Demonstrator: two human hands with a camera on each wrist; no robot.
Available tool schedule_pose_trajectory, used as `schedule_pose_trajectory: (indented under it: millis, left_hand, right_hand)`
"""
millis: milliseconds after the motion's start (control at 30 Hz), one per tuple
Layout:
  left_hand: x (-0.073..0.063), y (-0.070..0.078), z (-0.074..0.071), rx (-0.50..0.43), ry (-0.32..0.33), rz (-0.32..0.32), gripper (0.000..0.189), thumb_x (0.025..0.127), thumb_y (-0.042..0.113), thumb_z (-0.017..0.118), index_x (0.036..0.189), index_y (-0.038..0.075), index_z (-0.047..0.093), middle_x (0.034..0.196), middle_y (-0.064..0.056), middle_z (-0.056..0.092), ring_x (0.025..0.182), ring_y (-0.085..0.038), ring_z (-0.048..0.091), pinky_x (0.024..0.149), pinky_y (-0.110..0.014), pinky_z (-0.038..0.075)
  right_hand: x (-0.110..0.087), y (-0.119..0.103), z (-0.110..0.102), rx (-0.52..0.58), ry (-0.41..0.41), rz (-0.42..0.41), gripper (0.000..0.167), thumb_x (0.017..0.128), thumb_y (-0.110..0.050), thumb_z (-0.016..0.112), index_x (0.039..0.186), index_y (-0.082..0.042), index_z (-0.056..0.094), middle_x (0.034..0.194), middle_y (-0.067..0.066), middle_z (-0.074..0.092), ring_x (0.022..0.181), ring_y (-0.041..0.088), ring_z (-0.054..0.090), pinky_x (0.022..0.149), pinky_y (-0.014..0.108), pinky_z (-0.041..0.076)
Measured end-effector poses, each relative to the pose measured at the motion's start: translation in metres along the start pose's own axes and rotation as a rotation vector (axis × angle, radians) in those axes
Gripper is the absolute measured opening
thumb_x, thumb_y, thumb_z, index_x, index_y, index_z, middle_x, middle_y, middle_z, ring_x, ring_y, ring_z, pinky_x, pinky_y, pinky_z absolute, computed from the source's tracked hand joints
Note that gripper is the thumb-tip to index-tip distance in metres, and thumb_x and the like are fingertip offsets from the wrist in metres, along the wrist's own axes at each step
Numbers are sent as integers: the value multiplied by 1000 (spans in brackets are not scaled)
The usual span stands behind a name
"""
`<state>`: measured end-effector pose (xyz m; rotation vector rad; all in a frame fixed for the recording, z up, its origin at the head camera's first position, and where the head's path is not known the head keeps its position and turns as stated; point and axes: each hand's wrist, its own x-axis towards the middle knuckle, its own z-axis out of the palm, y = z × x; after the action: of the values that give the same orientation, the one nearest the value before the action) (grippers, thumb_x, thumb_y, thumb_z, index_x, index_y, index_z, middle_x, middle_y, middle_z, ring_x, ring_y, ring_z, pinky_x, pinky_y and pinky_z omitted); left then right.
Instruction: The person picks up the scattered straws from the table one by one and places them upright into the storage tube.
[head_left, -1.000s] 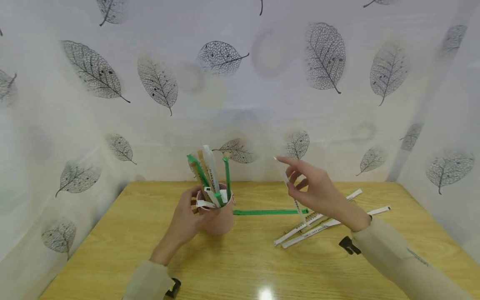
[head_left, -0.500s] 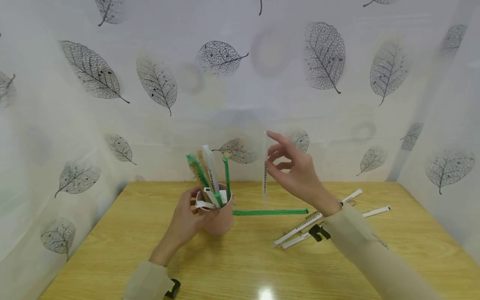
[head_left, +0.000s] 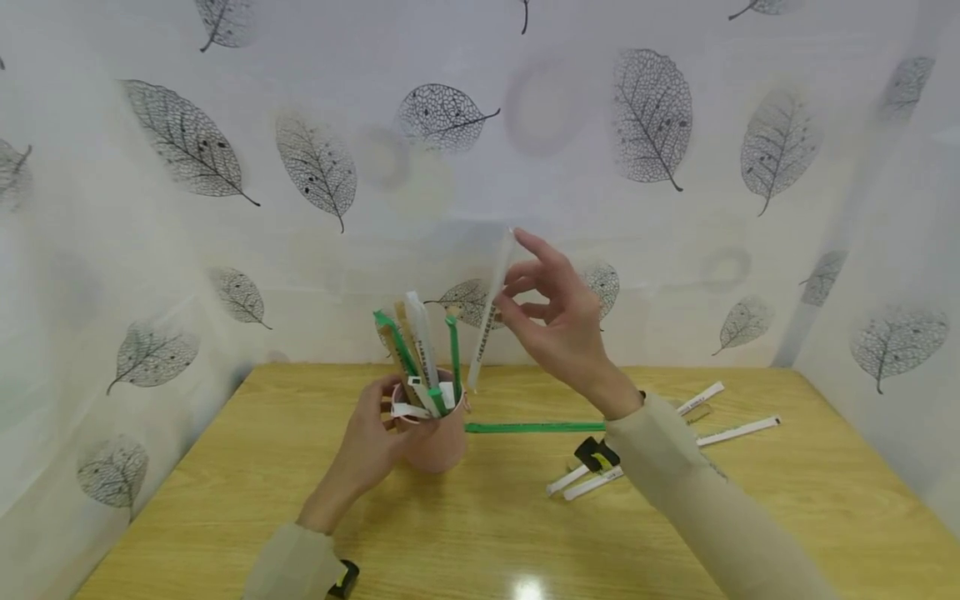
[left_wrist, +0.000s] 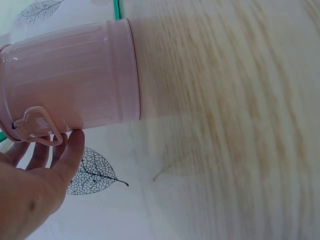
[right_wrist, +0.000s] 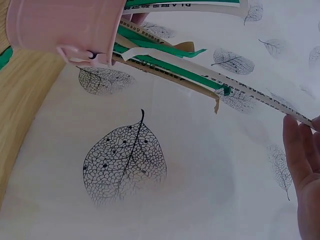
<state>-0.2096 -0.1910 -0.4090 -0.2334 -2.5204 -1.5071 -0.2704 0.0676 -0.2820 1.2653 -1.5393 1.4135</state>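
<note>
White straw point(head_left: 483, 340) higher than before, nearer pink cup point(head_left: 441, 443); hands point(head_left: 557, 317) point(head_left: 372, 439) full, straw in right, cup in left.

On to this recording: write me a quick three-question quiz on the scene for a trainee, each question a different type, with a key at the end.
1. True or false: every straw in the pink cup is green.
2. Multiple choice: in the head view, the white straw in the right hand's grip is A) lying flat; B) held up at a slant; C) bent double.
3. Fill in the blank: the loose straw on the table with one end near the cup is ____ in colour.

Key: 1. False; a brown straw stands in it too. 2. B. 3. Green.
</note>
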Motion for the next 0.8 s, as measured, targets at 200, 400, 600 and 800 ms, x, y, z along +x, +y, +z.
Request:
schedule_pose_trajectory:
  millis: [200,400,600,800]
  left_hand:
    - [0,-1,1,5,0,-1,80,89,33,81,151,8,38,144,-15,46,124,-34,53,102,-48,52]
    - [1,-1,1,10,-3,-12,80,90,35,80,152,8,37,147,-15,44,124,-33,53,103,-48,52]
    - [1,-4,2,15,5,-5,81,89,35,81,152,8,37,145,-15,45,123,-32,53,102,-47,52]
    - [1,-5,2,13,2,-18,82,88,35,81,152,9,36,148,-14,43,123,-32,52,103,-47,52]
  right_hand:
    - [5,-2,11,44,-28,9,64,83,21,67,141,17,39,99,28,67,87,14,70,69,35,64]
    - [0,3,22,33,-50,17,62,84,19,68,141,13,42,99,24,68,84,27,72,70,34,64]
    - [-12,11,28,-20,-77,44,60,85,17,69,140,9,46,99,21,69,84,30,73,69,31,64]
    - [-24,19,33,-62,-116,51,61,86,15,69,142,6,46,98,19,70,84,29,74,69,29,63]
